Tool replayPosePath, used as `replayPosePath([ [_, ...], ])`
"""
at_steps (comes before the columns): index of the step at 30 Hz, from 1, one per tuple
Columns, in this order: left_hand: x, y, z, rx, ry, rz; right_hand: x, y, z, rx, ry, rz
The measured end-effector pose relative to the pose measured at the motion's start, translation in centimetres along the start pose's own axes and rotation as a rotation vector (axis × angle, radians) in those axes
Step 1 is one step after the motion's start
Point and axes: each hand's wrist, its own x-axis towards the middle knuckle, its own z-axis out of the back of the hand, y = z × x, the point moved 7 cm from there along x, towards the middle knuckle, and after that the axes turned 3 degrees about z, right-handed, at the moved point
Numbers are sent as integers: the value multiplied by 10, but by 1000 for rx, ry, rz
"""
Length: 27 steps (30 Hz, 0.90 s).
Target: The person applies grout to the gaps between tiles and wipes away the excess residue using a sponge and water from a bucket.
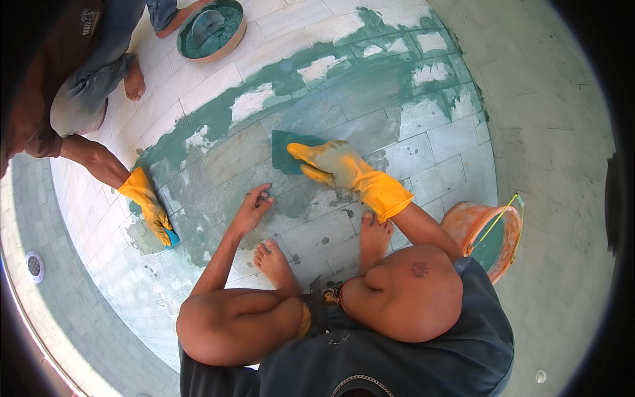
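Note:
My right hand (337, 165), in a yellow rubber glove with a grey-green stain on its back, presses a flat dark green sponge (283, 152) onto the tiles. Its fingers lie over the right part of the sponge. Wet green grout (370, 73) smears the tiles (245, 155) around it, and the stretch beside the sponge looks partly wiped. My bare left hand (253, 209) hovers by or rests on the tiles near my left foot, the frames do not settle which. Its fingers are loosely bent and apart, with nothing in them.
At the left a co-worker squats, a yellow-gloved hand (151, 206) pressing a blue sponge (172, 238) on the tiles. A basin of green grout (211, 33) stands at the upper left. An orange bucket (456, 221) of greenish water is by my right knee. A round drain (34, 266) lies far left.

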Motion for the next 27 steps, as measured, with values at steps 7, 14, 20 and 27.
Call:
replayPosePath([
  [7, -3, -3, 0, 59, -4, -20, 14, 10, 12, -301, -176, 78],
  [14, 3, -6, -7, 61, 1, -18, 58, 7, -24, -501, 368, 69],
  [20, 5, -2, -1, 39, 19, -4, 66, -7, -44, -484, 146, 64],
  [27, 3, -5, 1, 74, 10, 14, 56, -28, -43, -434, -320, -36],
])
